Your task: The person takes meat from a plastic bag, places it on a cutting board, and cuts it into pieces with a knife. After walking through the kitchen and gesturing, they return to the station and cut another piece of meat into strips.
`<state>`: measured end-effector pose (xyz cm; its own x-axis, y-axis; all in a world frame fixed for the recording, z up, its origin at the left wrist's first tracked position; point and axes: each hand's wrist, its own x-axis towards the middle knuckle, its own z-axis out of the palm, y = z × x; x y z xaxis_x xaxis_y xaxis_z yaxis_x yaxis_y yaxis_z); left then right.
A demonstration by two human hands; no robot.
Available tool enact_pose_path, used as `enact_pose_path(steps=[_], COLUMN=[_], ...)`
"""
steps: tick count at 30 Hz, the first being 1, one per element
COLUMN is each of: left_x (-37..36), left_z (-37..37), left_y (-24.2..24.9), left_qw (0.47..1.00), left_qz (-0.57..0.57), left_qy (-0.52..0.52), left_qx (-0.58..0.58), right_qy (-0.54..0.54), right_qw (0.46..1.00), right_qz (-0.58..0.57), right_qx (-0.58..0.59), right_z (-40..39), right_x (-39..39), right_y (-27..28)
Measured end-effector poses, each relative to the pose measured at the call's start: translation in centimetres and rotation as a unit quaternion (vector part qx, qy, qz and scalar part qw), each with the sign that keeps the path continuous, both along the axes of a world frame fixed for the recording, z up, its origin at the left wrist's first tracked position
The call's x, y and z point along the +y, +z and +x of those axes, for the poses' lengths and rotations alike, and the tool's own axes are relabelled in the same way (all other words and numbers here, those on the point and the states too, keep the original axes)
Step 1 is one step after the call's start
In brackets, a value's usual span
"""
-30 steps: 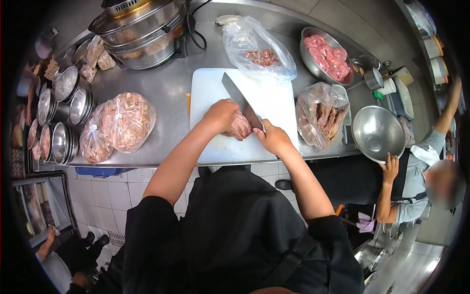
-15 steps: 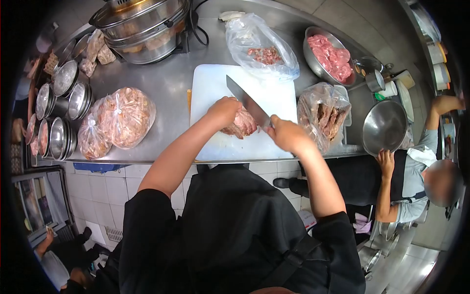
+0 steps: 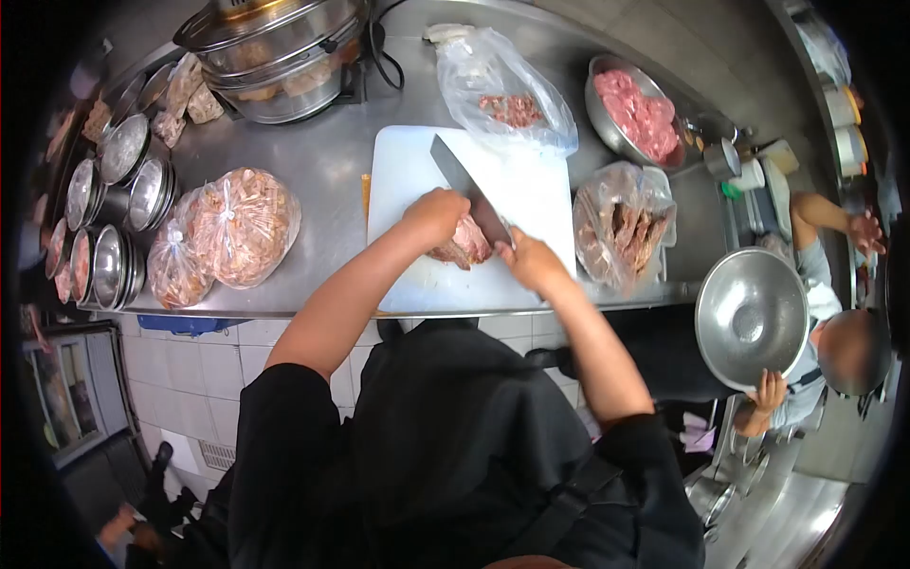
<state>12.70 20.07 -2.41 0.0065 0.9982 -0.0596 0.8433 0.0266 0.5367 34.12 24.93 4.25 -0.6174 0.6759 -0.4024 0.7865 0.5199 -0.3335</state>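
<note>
On the white cutting board (image 3: 409,161) lies a piece of meat (image 3: 463,247), pinkish with a browned edge. My left hand (image 3: 436,216) is closed over its upper left part, fingers curled against it. The handle of a broad kitchen knife (image 3: 461,178) is in my right hand (image 3: 533,263), closed around it. The blade slants up and to the left across the board, along the right side of the meat. Whether its edge is inside the meat is hard to tell. Small scraps lie on the board below the meat.
Right of the board sits a plastic bag of dark meat strips (image 3: 630,228). An open bag of chopped meat (image 3: 512,111) overlaps its far edge. Tied bags (image 3: 245,228) lie left; a bowl of raw meat (image 3: 637,112) stands back right. At right, a person holds a metal bowl (image 3: 752,318).
My right hand and the knife have shifted slightly left. My left hand stays on the meat. The person at right has brought the metal bowl nearer to their body.
</note>
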Motion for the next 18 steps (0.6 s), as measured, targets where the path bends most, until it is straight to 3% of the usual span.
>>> enact_pose_path(steps=[2, 3, 5, 6, 7, 10, 12, 15, 16, 18], left_x=[0.3, 0.4, 0.3, 0.4, 0.5, 0.1, 0.8, 0.4, 0.4, 0.4], left_z=[0.0, 0.0, 0.2, -0.1, -0.2, 0.1, -0.1, 0.3, 0.2, 0.2], left_y=[0.6, 0.6, 0.1, -0.1, -0.3, -0.9, -0.4, -0.6, -0.9, -1.3], left_qw=[1.0, 0.998, 0.998, 0.998, 0.998, 0.999, 0.998, 0.999, 0.999, 0.997], left_qz=[-0.024, -0.05, -0.049, -0.041, -0.04, -0.003, -0.009, 0.026, 0.027, 0.053], left_qy=[0.008, 0.022, 0.024, 0.027, 0.03, 0.009, 0.014, 0.02, 0.022, 0.009], left_qx=[-0.013, -0.03, -0.035, -0.035, -0.037, -0.033, -0.061, -0.04, -0.041, -0.055], right_qy=[-0.036, -0.034, 0.004, -0.036, -0.017, -0.017, -0.063, 0.002, 0.005, -0.006], right_qw=[0.989, 0.989, 0.995, 0.997, 1.0, 0.999, 0.987, 0.998, 0.999, 0.999], right_qz=[-0.113, -0.113, -0.073, -0.065, 0.02, -0.024, -0.129, -0.049, 0.034, 0.038], right_qx=[-0.083, -0.085, -0.07, -0.024, -0.005, 0.015, -0.072, -0.048, 0.016, 0.018], right_z=[-1.5, -1.3, -0.1, 0.2, 0.3, 0.3, -2.0, 0.0, 0.9, 0.1], right_x=[0.4, 0.4, -0.9, -1.3, -1.5, 0.2, 0.2, -0.6, -0.7, -0.6], right_y=[6.4, 6.7, 6.5, 2.9, -0.7, -0.4, 7.3, 4.6, -0.4, -1.0])
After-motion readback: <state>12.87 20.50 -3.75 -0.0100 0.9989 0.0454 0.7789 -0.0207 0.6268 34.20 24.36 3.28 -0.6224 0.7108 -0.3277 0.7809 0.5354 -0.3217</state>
